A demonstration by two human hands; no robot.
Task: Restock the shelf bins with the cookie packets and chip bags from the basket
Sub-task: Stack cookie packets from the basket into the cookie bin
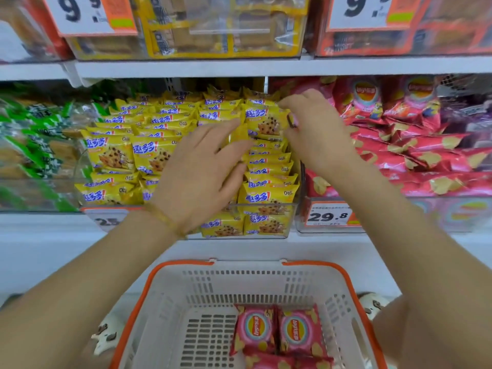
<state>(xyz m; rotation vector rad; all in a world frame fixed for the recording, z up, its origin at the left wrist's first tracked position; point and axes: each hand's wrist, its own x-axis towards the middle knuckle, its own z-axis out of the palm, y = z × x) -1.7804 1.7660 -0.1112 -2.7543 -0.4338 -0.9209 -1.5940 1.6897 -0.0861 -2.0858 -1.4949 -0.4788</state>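
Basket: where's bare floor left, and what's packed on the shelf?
Basket floor is bare left of the chip bags, out to the left wall. Cookie bin is packed to its front lip; chip bin right of it is heaped too.

Both forearms extend forward. Left hand [202,169]: palm down, fingers straight. Right hand [316,129]: fingers curled, pinching a cookie packet [262,121].

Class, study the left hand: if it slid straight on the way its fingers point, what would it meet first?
Probably the upright cookie packet pinched by the right hand: the left hand points up-right at it, fingertips almost touching, though depth is unclear.
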